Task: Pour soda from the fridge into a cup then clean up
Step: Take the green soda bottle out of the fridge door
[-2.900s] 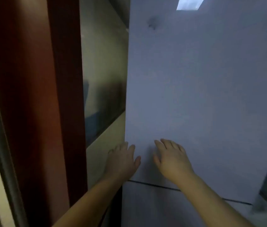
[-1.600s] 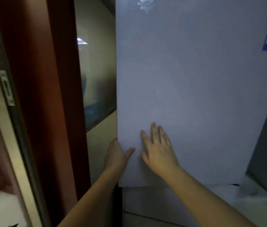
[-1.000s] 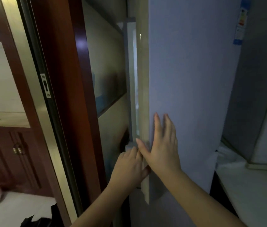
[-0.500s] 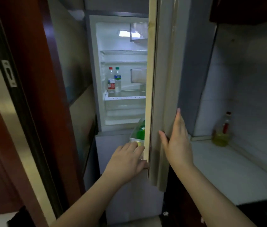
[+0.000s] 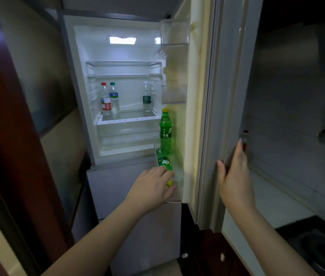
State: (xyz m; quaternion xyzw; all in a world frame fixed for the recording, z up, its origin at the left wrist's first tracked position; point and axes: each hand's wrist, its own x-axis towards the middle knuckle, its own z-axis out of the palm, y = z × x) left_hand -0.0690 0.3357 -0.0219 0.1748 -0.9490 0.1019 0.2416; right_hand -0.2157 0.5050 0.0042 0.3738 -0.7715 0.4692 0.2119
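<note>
Seen from the head camera, a person stands at an open fridge (image 5: 117, 80), its interior lit from a lamp at the top. The left hand (image 5: 153, 187) reaches to the lowest door bin (image 5: 175, 196), fingers loosely extended against the bin's near end and over the cap end of a green soda bottle lying on its side (image 5: 163, 162); whether the fingers actually close on that bottle cannot be told. Just beyond the left hand, in the same bin, a second green soda bottle with a yellow cap (image 5: 165, 128) stands upright.

To the right of that hand, the right hand (image 5: 234, 176) rests flat and open on the outer face of the fridge door (image 5: 211, 116), fingers straight and pointing up, thumb spread toward the door's edge.

Farther in and above the left hand, three clear water bottles stand on a shelf (image 5: 129, 116): one with a red cap (image 5: 105, 98) touching one with a green cap (image 5: 114, 98), and a third (image 5: 147, 96) well apart to their right. Above the soda, two clear door bins (image 5: 174, 94) hang on the door's inner side.

Past the right hand's fingertips, a small bottle with a red cap (image 5: 245, 136) sits on a pale counter (image 5: 273, 198). Left of the left arm rises a dark red door frame (image 5: 12, 136).
</note>
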